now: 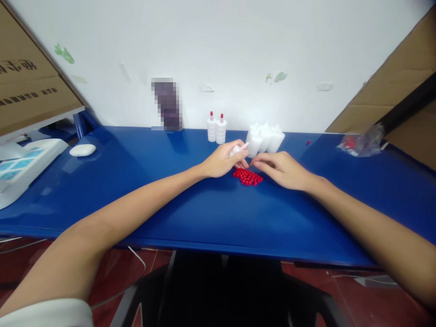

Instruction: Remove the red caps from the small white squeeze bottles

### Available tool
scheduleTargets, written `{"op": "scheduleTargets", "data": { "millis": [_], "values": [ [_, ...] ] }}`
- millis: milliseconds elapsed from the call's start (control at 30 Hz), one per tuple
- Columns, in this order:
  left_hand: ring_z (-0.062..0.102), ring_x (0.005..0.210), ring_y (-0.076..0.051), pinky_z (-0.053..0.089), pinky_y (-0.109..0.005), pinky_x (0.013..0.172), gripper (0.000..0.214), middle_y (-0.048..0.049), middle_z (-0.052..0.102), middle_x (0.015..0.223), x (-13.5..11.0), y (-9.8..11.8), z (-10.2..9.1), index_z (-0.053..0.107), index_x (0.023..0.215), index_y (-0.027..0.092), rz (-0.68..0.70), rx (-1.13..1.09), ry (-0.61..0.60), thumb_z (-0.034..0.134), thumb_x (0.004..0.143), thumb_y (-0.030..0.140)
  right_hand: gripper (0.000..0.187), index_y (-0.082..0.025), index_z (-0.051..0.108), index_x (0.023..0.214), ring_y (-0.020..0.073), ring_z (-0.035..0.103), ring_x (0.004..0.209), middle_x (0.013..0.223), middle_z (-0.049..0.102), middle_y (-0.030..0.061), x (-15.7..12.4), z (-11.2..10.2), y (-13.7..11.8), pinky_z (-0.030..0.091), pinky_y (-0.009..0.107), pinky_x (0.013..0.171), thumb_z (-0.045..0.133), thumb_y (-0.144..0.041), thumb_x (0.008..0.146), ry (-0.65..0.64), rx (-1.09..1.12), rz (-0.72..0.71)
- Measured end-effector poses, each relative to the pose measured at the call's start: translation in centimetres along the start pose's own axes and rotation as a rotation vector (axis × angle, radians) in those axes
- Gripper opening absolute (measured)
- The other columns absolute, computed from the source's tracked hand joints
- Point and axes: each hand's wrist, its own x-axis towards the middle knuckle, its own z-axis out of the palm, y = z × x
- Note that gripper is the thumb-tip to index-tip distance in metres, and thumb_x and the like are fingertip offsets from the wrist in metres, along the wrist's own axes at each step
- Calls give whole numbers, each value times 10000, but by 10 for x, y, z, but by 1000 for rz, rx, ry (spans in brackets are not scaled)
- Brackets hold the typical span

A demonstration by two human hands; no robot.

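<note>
My left hand (pixel 225 159) is closed around a small white squeeze bottle (pixel 235 151). Its bare pointed nozzle (pixel 244 146) sticks out up and to the right, with no red cap on it. Just below that hand, a pile of small red caps (pixel 248 176) lies on the blue table. On the pile's right side is my right hand (pixel 279 169), thumb and fingers pinched together close to the caps. What the pinch holds is too small to make out. The two hands' fingertips are nearly meeting above the pile.
Two red-capped white bottles (pixel 216 131) stand behind my left hand. Several uncapped white bottles (pixel 265 138) are grouped behind my right. One loose red cap (pixel 308 142) and a clear plastic bag (pixel 361 141) with red pieces lie right. A white oval object (pixel 82 150) sits left.
</note>
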Motion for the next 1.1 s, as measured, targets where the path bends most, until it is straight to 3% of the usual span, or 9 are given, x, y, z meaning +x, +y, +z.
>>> {"op": "scheduleTargets", "data": {
  "millis": [200, 267, 367, 467, 600, 733, 933, 1100],
  "values": [
    [733, 862, -152, 609, -265, 772, 414, -81, 740, 915, -1, 0, 0, 532, 1013, 155, 81, 67, 73, 539, 975, 567, 312, -198, 706, 961, 134, 495, 524, 644, 624, -1, -4, 2, -11, 395, 296, 589, 461, -387, 1004, 229, -57, -8],
    [721, 857, -145, 597, -235, 713, 420, -77, 729, 927, -1, 2, 1, 526, 1044, 159, 81, 100, 135, 514, 985, 574, 301, -203, 701, 995, 133, 484, 509, 611, 591, -12, -5, 3, -13, 397, 297, 582, 465, -389, 1005, 243, -47, -3],
    [667, 703, -110, 534, -199, 584, 408, -50, 706, 854, -1, 3, 0, 524, 1071, 164, 65, 172, 224, 505, 992, 565, 313, -210, 663, 1149, 137, 471, 494, 581, 546, -33, -7, 4, -13, 411, 302, 583, 461, -405, 1011, 240, -15, 11],
    [582, 578, -86, 477, -210, 552, 357, -17, 679, 778, -1, 4, 0, 538, 1060, 171, 56, 260, 275, 514, 999, 522, 340, -203, 609, 1257, 147, 497, 505, 599, 559, -32, -7, 4, -13, 438, 313, 600, 464, -389, 1012, 263, 7, 26],
    [583, 629, -111, 467, -248, 628, 340, -6, 668, 792, -1, 3, -2, 544, 1069, 178, 86, 368, 200, 530, 992, 509, 353, -202, 596, 1303, 165, 608, 632, 960, 702, 73, -6, 4, -13, 505, 331, 641, 508, -323, 983, 302, -22, -36],
    [619, 802, -156, 470, -281, 740, 372, -21, 677, 932, 0, 3, -3, 551, 1132, 194, 119, 461, 99, 525, 988, 536, 422, -267, 577, 1384, 183, 659, 735, 1297, 655, 100, -6, 5, -15, 558, 361, 684, 542, -276, 963, 301, -86, -191],
    [639, 918, -187, 473, -313, 832, 401, -46, 689, 1044, 0, 2, -5, 560, 1185, 197, 141, 470, 43, 524, 988, 545, 534, -303, 513, 1486, 196, 689, 808, 1376, 641, 73, -5, 7, -14, 585, 378, 712, 522, -229, 957, 267, -116, -198],
    [652, 885, -183, 472, -304, 801, 481, -43, 705, 1055, 0, 1, -6, 560, 1276, 217, 156, 542, -17, 515, 981, 594, 436, -267, 652, 1362, 194, 701, 774, 1189, 747, 63, -5, 6, -16, 572, 369, 721, 493, -215, 960, 364, -175, -207]
  ]
}}
